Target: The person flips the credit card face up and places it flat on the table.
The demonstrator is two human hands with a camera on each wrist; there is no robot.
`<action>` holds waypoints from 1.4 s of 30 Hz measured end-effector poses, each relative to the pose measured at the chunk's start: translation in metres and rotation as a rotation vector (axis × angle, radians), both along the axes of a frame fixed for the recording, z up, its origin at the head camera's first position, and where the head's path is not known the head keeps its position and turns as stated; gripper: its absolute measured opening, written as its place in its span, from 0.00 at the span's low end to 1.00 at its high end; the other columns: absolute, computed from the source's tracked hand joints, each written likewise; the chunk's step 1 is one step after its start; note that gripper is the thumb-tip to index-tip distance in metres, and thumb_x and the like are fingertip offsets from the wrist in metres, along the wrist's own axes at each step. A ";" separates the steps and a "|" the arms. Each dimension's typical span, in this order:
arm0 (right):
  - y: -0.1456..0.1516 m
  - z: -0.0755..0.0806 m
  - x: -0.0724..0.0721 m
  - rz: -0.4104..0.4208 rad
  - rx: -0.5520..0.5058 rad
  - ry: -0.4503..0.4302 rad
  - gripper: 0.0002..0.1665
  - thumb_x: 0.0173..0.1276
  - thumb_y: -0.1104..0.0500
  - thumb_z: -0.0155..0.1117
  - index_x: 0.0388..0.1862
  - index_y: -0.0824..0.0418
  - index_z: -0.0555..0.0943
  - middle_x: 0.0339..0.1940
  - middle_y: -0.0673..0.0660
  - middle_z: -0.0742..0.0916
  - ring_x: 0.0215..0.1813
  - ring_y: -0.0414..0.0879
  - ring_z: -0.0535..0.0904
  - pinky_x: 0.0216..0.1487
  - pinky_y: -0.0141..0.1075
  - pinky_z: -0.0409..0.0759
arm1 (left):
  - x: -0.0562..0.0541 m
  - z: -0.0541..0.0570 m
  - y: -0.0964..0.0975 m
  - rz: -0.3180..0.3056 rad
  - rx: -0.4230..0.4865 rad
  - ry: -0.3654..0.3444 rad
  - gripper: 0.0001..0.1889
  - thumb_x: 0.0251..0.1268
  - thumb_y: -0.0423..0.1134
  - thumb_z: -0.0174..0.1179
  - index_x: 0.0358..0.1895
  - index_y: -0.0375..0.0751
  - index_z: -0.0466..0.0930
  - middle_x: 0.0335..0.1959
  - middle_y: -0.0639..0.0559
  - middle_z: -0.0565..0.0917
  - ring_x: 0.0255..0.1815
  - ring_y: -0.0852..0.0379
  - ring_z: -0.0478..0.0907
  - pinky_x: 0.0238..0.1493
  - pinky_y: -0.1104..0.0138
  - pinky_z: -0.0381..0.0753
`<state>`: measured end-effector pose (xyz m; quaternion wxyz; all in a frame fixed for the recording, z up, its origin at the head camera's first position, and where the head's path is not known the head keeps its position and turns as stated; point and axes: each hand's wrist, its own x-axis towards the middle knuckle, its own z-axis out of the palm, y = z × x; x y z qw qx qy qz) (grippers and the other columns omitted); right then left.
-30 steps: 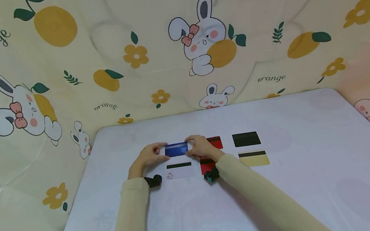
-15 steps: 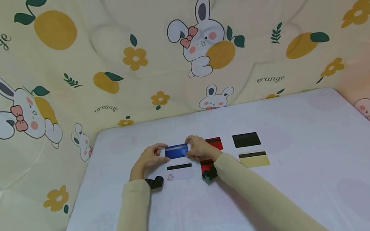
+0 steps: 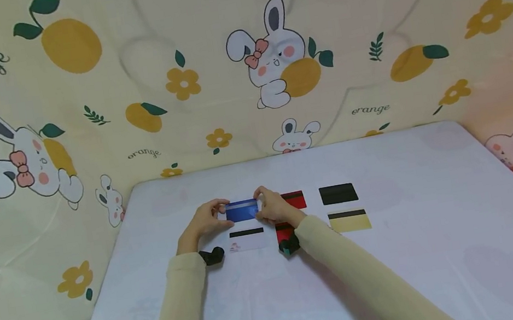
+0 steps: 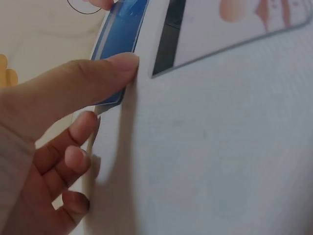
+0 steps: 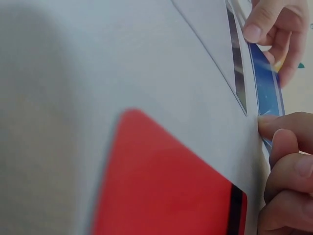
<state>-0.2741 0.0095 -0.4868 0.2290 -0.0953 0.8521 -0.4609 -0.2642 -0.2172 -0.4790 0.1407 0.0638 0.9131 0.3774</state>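
Note:
A blue card (image 3: 242, 213) with a pale stripe is held at its two ends between both hands, in the back left of a group of cards. My left hand (image 3: 206, 220) pinches its left end, thumb (image 4: 124, 63) on the near long edge. At the right end, my right hand (image 3: 275, 209) pinches the card between thumb and fingers. The right wrist view shows the blue card standing tilted at the far side of a white card (image 3: 247, 242) that has a black stripe. The other fingers of the left hand curl loosely below the card.
Two red cards lie by the right arm, the back one (image 3: 296, 200) partly behind the hand and the front one (image 3: 283, 229) partly under the wrist camera. Farther right are a black card (image 3: 338, 193) and a yellow card (image 3: 351, 223). A patterned cloth (image 3: 199, 41) hangs behind the white table (image 3: 420, 224).
The head view has shifted slightly. Both hands keep their hold on the blue card, which shows a little taller now, as if tilted up more. The other cards have stayed put.

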 end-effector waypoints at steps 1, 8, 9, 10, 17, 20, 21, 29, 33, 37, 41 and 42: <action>0.000 0.000 0.000 0.003 -0.003 0.003 0.28 0.61 0.68 0.66 0.56 0.57 0.65 0.12 0.52 0.75 0.10 0.41 0.65 0.13 0.27 0.63 | 0.000 0.000 0.000 -0.002 0.003 0.011 0.32 0.47 0.37 0.74 0.60 0.41 0.75 0.40 0.47 0.76 0.33 0.57 0.65 0.37 0.68 0.64; -0.001 -0.001 0.000 0.007 0.010 0.006 0.29 0.61 0.67 0.66 0.57 0.57 0.64 0.14 0.52 0.75 0.12 0.41 0.66 0.14 0.26 0.64 | -0.001 -0.001 -0.001 -0.028 0.049 0.075 0.33 0.44 0.32 0.74 0.59 0.35 0.75 0.37 0.45 0.77 0.28 0.59 0.65 0.31 0.71 0.65; -0.001 -0.001 0.000 0.005 0.015 0.006 0.29 0.62 0.67 0.66 0.57 0.57 0.64 0.14 0.52 0.75 0.12 0.41 0.66 0.15 0.26 0.64 | -0.001 -0.001 -0.001 -0.034 0.052 0.086 0.33 0.44 0.32 0.74 0.59 0.35 0.76 0.37 0.45 0.78 0.27 0.59 0.65 0.31 0.71 0.65; 0.000 -0.001 0.000 0.004 0.018 0.006 0.29 0.62 0.66 0.67 0.57 0.57 0.64 0.14 0.52 0.75 0.12 0.41 0.66 0.15 0.26 0.64 | -0.001 -0.001 -0.002 -0.038 0.053 0.094 0.33 0.43 0.32 0.74 0.59 0.34 0.76 0.37 0.44 0.78 0.27 0.59 0.65 0.30 0.71 0.65; 0.002 0.003 0.002 0.005 0.050 0.015 0.33 0.61 0.64 0.67 0.63 0.56 0.65 0.16 0.52 0.76 0.13 0.41 0.68 0.15 0.27 0.66 | 0.000 0.000 0.000 -0.034 0.067 0.084 0.33 0.45 0.35 0.75 0.59 0.36 0.76 0.38 0.45 0.77 0.31 0.57 0.66 0.34 0.69 0.67; 0.003 0.006 0.003 0.001 0.066 0.023 0.37 0.60 0.63 0.69 0.66 0.54 0.65 0.19 0.53 0.75 0.14 0.42 0.68 0.16 0.27 0.68 | 0.000 0.002 0.000 -0.038 0.064 0.086 0.33 0.47 0.37 0.74 0.60 0.37 0.76 0.39 0.45 0.77 0.33 0.56 0.67 0.35 0.69 0.67; 0.004 0.007 0.003 0.001 0.072 0.032 0.38 0.59 0.63 0.69 0.67 0.54 0.66 0.20 0.53 0.75 0.15 0.42 0.68 0.16 0.27 0.68 | 0.000 0.003 0.000 -0.037 0.062 0.086 0.33 0.47 0.37 0.74 0.61 0.38 0.76 0.39 0.45 0.77 0.33 0.57 0.67 0.36 0.69 0.67; 0.006 0.013 0.003 0.011 0.067 0.105 0.36 0.59 0.61 0.71 0.65 0.54 0.69 0.20 0.53 0.75 0.18 0.42 0.69 0.19 0.28 0.68 | 0.002 0.008 -0.003 -0.012 0.083 0.067 0.34 0.47 0.38 0.75 0.62 0.41 0.75 0.43 0.46 0.76 0.37 0.55 0.67 0.38 0.67 0.67; 0.008 0.014 0.002 0.020 0.041 0.114 0.36 0.59 0.60 0.71 0.65 0.54 0.69 0.20 0.53 0.76 0.17 0.42 0.68 0.19 0.28 0.67 | 0.002 0.009 -0.004 -0.003 0.093 0.066 0.34 0.48 0.38 0.74 0.63 0.41 0.74 0.44 0.46 0.76 0.35 0.56 0.67 0.34 0.69 0.67; 0.011 0.015 0.003 0.022 0.022 0.118 0.36 0.58 0.60 0.72 0.65 0.54 0.69 0.21 0.53 0.76 0.17 0.42 0.69 0.20 0.28 0.68 | 0.002 0.009 -0.004 -0.005 0.086 0.070 0.34 0.49 0.39 0.74 0.63 0.41 0.74 0.44 0.46 0.76 0.34 0.58 0.67 0.33 0.70 0.67; 0.013 0.015 0.003 0.027 0.013 0.136 0.36 0.58 0.59 0.72 0.65 0.54 0.70 0.22 0.52 0.76 0.17 0.41 0.69 0.21 0.28 0.68 | 0.004 0.012 -0.002 -0.002 0.092 0.069 0.34 0.48 0.39 0.74 0.63 0.42 0.75 0.44 0.46 0.77 0.35 0.57 0.67 0.34 0.69 0.66; 0.013 0.015 0.003 0.028 0.011 0.142 0.36 0.57 0.59 0.72 0.65 0.54 0.70 0.22 0.52 0.76 0.17 0.41 0.69 0.21 0.28 0.68 | 0.005 0.012 -0.002 -0.002 0.095 0.070 0.34 0.48 0.39 0.74 0.63 0.42 0.75 0.44 0.46 0.77 0.35 0.57 0.67 0.34 0.69 0.66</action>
